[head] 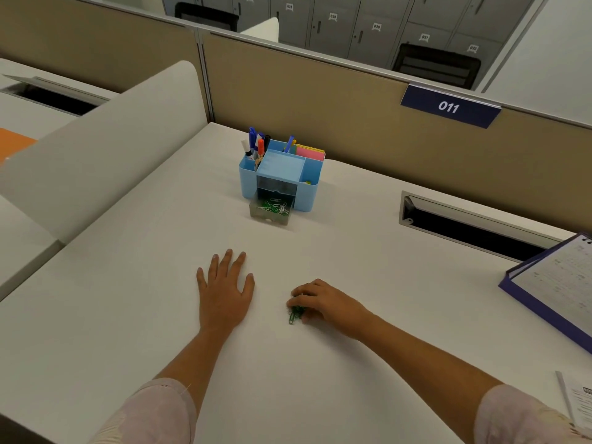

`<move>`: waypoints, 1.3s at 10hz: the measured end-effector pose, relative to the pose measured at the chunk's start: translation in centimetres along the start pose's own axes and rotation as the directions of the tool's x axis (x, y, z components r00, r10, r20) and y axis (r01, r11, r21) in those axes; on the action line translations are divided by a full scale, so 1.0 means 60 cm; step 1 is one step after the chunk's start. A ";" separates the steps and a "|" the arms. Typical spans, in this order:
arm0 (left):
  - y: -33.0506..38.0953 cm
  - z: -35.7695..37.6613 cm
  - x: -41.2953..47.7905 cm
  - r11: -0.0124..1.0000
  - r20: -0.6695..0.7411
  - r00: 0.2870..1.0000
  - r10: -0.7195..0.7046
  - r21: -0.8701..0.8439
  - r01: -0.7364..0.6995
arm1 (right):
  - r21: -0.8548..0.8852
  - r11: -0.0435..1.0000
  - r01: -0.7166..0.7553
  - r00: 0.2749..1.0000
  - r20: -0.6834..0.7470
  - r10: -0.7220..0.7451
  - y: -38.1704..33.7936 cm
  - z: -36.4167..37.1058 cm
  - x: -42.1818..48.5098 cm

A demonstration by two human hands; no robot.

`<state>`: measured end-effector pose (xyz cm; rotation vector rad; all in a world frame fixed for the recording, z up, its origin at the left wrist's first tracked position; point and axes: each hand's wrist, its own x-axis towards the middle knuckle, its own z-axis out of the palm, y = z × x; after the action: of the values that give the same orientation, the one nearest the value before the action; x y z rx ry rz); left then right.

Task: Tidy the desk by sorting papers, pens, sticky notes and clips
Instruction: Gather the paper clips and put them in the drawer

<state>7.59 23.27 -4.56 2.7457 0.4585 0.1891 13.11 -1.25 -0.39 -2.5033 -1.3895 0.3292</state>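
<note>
My left hand (224, 290) lies flat on the white desk (128, 299), fingers straight and spread. To its right, my right hand (320, 302) curls its fingers round a small bunch of green paper clips (295, 314) that touches the desk. Further back stands a light blue desk organizer (310, 177) with several pens (256, 144) upright in its left compartment and pink and yellow sticky notes (310, 151) at its back right. Its clear drawer (270, 213) is pulled out and holds green and white clips.
A blue file box with printed papers (554, 283) lies at the desk's right edge. More printed paper (576, 402) sits at the lower right. A cable slot (474, 225) opens behind it. Beige partitions (320, 100) bound the back; a white divider (112, 149) stands on the left.
</note>
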 end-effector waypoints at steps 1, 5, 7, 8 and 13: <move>0.000 0.000 0.001 1.000 0.009 1.000 -0.004 0.006 0.004 | -0.002 0.998 -0.063 0.996 -0.060 0.063 -0.016 0.007 0.002; -0.003 0.002 0.000 1.000 0.004 1.000 0.000 0.005 0.000 | -0.120 0.980 -0.159 0.985 -0.083 0.150 -0.045 0.006 0.030; 0.000 0.001 0.001 1.000 0.004 1.000 0.000 -0.008 0.000 | -0.006 0.972 -0.234 0.971 -0.051 0.233 -0.032 0.000 0.046; -0.002 0.002 0.001 1.000 0.007 1.000 0.001 -0.003 -0.001 | 0.183 0.916 -0.358 0.930 -0.011 0.366 -0.028 -0.013 0.060; 0.001 0.002 0.003 1.000 0.011 1.000 -0.015 0.015 0.015 | 0.899 -0.150 -0.410 0.654 0.405 0.639 0.013 -0.111 0.197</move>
<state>7.79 23.24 -4.65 2.7554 0.4791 0.1670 21.97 7.71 4.79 -1.5505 0.2866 0.8127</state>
